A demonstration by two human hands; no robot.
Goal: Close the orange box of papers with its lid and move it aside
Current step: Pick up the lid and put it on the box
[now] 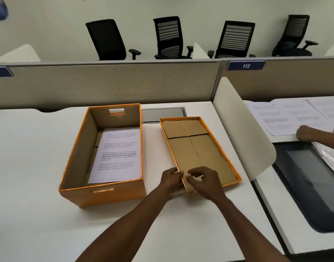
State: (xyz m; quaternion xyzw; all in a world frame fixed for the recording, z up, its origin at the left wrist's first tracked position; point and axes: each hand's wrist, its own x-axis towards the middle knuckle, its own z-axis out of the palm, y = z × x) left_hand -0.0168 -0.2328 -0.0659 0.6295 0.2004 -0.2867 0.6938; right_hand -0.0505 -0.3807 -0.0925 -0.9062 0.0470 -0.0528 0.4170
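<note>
An open orange box (81, 154) stands on the white desk, left of centre, with printed papers (117, 154) lying flat inside. Its orange lid (198, 146) lies upside down to the right of the box, brown inside facing up. My left hand (170, 180) grips the lid's near left corner from the outside. My right hand (204, 179) holds the same corner from inside the lid, fingers curled over the rim.
A white curved divider (242, 129) stands right of the lid. Beyond it another person's hand (304, 132) rests on papers beside a dark tablet (313, 178). A grey cable hatch (162, 114) sits behind the lid. A partition wall (105, 82) bounds the desk's far edge.
</note>
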